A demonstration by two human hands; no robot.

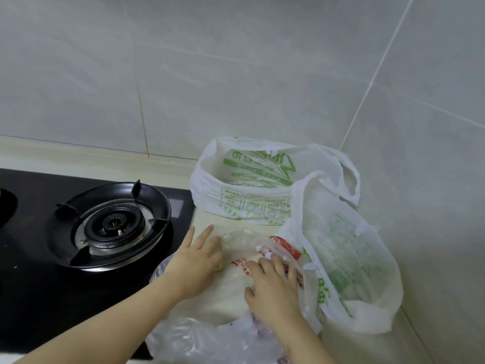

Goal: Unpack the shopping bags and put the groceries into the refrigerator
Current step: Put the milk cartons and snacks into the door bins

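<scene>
- A second burner (5, 206) far left of the left grip is cut off by the frame edge, and only a dark arc shows.
- The black stove (31, 271) lies left of both grips. Its whole burner (112, 224) sits up and left of the left grip, with no marking legible.
- The left grip (196, 261) is wide, its fingers spread and pressing flat on the clear bag (244, 245). Its forearm runs out at the lower left corner.
- The clear bag lies on the pale bench (162, 174), under and between both grips. Its red characters are too creased and blurred to read, and its pale contents cannot be identified.
- A crumpled second clear bag (199, 340) lies nearer than the grips and is cut off at the bottom edge.
- The right grip (273, 285) is narrow, its fingers curled into the clear bag's folds and holding the film. The fingertips are partly hidden.
- The rear shopping bag (244, 190) is white and stands open beyond the grips against the tiled wall (236, 74). Its green characters and icons are unreadable.
- The right shopping bag (349, 258) stands just right of the right grip, touching the clear bag. Its green print is faint and the pale contents are indistinct.
</scene>
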